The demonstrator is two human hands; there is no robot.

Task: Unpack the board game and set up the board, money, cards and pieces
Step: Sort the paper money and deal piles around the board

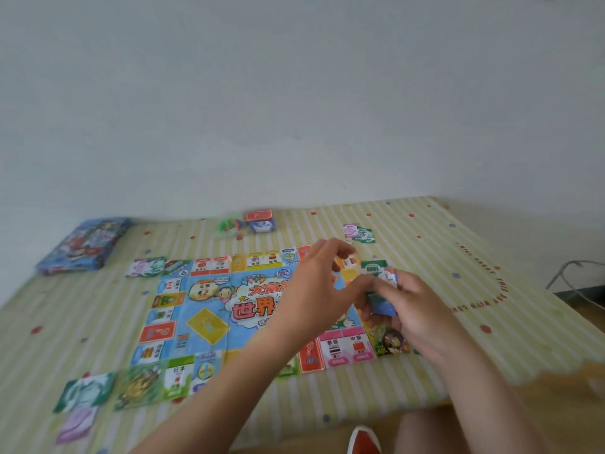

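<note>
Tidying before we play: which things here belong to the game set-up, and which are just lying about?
Game set-up: unfolded colourful paper board; blue flat game box; green-and-blue wad of paper notes in the right hand; note piles by the board's corners; red and blue card packs; green plastic pieces.
Lying about: grey cable; red shoe.

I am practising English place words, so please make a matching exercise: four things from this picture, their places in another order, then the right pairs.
1. flat blue cardboard game box
2. colourful paper game board
3. small red and blue box
4. stack of green and blue paper money

A. held in the right hand
B. spread in the middle of the striped yellow cloth
C. far left, by the wall
D. far edge, beyond the board

Pairs: 1-C, 2-B, 3-D, 4-A
</note>
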